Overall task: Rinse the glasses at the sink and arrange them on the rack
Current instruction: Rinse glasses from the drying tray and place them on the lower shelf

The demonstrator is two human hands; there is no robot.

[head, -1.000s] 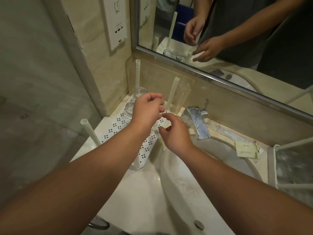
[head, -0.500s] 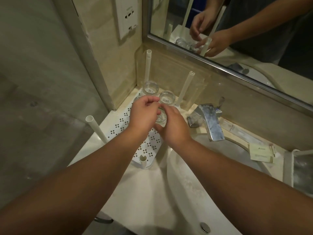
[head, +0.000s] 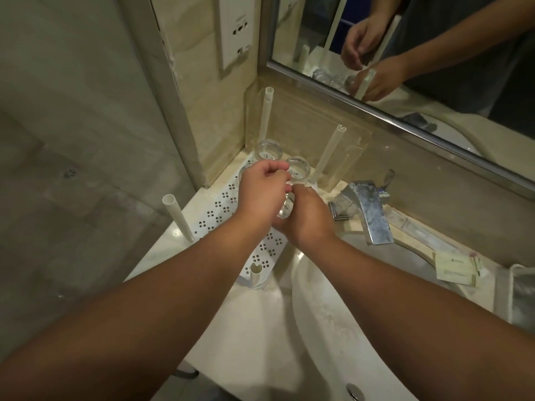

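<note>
I am gripping a glass between my left hand and right hand over the rack. Two glasses are standing behind. The paper packet beside the faucet is bearing print, probably too small to read.

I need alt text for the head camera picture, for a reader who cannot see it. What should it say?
Two hands, the left hand and the right hand, hold a small clear glass together above a white perforated rack beside a sink. Two more glasses stand at the rack's far end, near a metal faucet and a wall mirror.
</note>
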